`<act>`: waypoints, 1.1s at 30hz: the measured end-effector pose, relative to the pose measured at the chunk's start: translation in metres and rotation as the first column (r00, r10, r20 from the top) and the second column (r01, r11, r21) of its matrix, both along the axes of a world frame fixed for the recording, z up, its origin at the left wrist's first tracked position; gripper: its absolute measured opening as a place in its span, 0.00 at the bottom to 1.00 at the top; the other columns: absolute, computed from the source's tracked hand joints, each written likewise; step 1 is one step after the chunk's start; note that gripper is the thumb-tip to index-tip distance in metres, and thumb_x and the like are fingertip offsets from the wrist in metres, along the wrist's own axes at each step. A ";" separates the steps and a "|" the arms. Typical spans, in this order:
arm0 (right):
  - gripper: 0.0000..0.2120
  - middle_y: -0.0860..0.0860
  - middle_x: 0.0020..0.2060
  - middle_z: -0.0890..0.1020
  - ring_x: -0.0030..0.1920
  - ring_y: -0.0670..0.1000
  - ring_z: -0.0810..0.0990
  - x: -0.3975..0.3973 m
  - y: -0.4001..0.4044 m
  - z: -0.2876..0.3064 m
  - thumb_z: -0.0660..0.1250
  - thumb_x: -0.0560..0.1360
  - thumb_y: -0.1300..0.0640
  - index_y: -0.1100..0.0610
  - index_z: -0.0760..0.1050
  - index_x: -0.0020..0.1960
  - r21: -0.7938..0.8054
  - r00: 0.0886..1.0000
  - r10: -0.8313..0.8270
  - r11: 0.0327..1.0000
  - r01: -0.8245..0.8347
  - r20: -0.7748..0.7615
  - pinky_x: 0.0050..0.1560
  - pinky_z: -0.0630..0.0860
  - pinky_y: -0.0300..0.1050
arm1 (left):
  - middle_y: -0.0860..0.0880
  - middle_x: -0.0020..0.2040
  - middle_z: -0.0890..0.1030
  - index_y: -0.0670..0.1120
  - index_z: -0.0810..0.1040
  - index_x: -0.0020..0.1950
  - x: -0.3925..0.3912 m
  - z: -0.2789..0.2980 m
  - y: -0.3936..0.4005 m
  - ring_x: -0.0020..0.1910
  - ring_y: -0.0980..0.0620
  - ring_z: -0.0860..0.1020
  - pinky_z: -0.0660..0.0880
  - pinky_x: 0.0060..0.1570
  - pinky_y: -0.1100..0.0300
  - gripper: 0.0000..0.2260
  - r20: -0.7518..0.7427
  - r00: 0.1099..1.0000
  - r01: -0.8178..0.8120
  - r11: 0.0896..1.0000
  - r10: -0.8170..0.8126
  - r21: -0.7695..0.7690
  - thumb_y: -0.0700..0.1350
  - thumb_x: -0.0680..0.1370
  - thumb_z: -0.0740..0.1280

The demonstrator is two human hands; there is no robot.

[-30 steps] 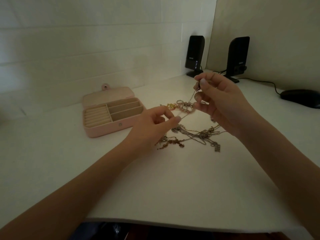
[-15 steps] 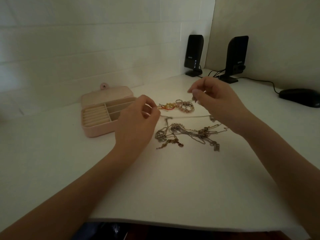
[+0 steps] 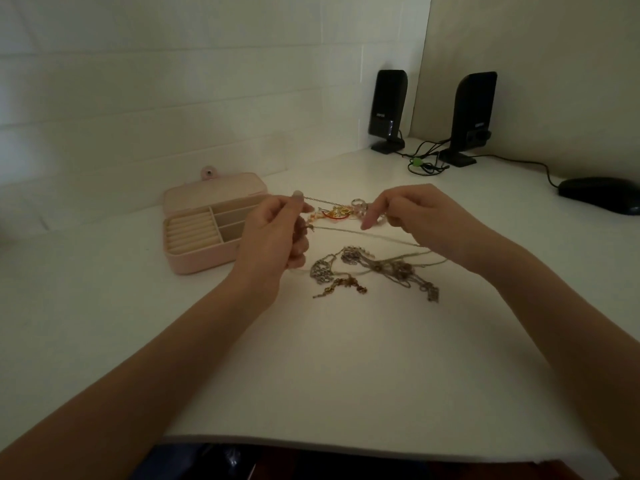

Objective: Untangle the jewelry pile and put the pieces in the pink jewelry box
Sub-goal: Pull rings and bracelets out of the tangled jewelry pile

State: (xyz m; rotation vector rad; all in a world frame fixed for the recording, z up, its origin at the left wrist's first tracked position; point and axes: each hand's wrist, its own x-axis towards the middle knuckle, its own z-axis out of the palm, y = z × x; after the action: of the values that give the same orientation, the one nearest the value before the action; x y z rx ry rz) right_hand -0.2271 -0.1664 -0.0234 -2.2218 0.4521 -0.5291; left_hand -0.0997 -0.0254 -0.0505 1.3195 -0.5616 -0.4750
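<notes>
A thin chain (image 3: 323,199) is stretched level above the desk between my two hands. My left hand (image 3: 277,233) pinches one end by the box. My right hand (image 3: 419,216) pinches the other end, with one finger pointing down. Below and in front lies the tangled pile of silver and gold chains (image 3: 377,268). Beyond the stretched chain sits a cluster of rings and a red-gold piece (image 3: 341,213). The pink jewelry box (image 3: 194,261) stands open at the left, its ring rolls and compartments showing nothing inside.
Two black speakers (image 3: 388,109) (image 3: 472,112) with a bundle of cables (image 3: 424,162) stand at the back right corner. A black mouse (image 3: 599,194) lies at the far right. A white wall runs behind; the desk's front edge is near me.
My hands moved apart and leveled out, pulling the chain taut between them. My left hand rose toward the box; my right hand dropped lower and moved right.
</notes>
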 end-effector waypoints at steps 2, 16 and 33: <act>0.17 0.40 0.21 0.69 0.27 0.46 0.58 -0.001 0.000 0.002 0.57 0.79 0.57 0.54 0.80 0.37 0.134 1.000 -0.005 0.991 0.004 0.006 0.26 0.57 0.36 | 0.51 0.27 0.67 0.45 0.75 0.39 0.001 -0.001 0.000 0.20 0.57 0.60 0.56 0.20 0.68 0.14 0.020 0.998 0.051 0.997 -0.053 0.064 0.50 0.81 0.60; 0.13 0.46 0.24 0.59 0.24 0.44 0.54 -0.006 -0.018 0.001 0.58 0.80 0.48 0.55 0.77 0.49 0.691 0.907 -0.263 0.722 -0.042 0.329 0.24 0.50 0.38 | 0.51 0.29 0.78 0.48 0.80 0.40 0.007 -0.014 0.000 0.19 0.57 0.69 0.64 0.21 0.67 0.04 0.374 0.925 -0.057 0.949 -0.067 0.311 0.44 0.75 0.71; 0.12 0.46 0.24 0.59 0.24 0.45 0.55 -0.006 -0.023 -0.003 0.57 0.81 0.57 0.56 0.79 0.55 0.545 0.970 -0.198 0.834 0.091 0.140 0.27 0.50 0.42 | 0.46 0.33 0.81 0.42 0.76 0.48 0.004 -0.007 0.002 0.23 0.52 0.78 0.67 0.18 0.66 0.12 0.247 0.969 -0.044 0.985 0.001 0.167 0.42 0.83 0.54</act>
State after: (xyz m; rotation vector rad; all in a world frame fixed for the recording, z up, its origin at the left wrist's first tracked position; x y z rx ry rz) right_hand -0.2329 -0.1898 -0.0265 -1.5885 0.5897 -0.6044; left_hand -0.0957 -0.0232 -0.0577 1.5606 -0.7228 -0.3476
